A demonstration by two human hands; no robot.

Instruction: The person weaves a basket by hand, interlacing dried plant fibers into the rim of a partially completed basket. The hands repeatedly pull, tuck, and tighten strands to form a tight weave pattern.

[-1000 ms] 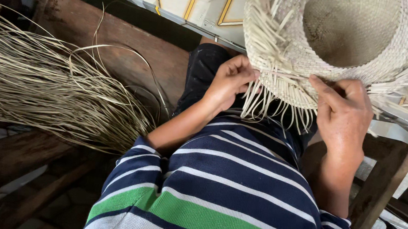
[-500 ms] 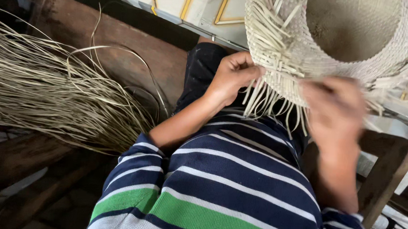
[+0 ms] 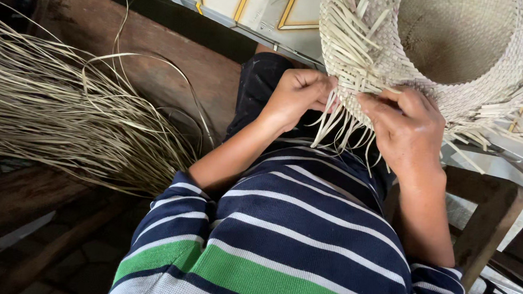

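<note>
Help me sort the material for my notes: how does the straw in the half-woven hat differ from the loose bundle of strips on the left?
The woven hat has its strips interlaced into a tight, rounded shape, while the loose bundle of strips lies unwoven, long and fanned out. The hat is gripped by the left hand and right hand; the bundle lies untouched. The hat looks paler. Both look like the same flat, dry straw.

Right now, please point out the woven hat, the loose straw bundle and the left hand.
woven hat (image 3: 462, 38), head view, inside of crown
loose straw bundle (image 3: 63, 117), head view, middle of strands
left hand (image 3: 295, 97), head view, back of hand
</note>
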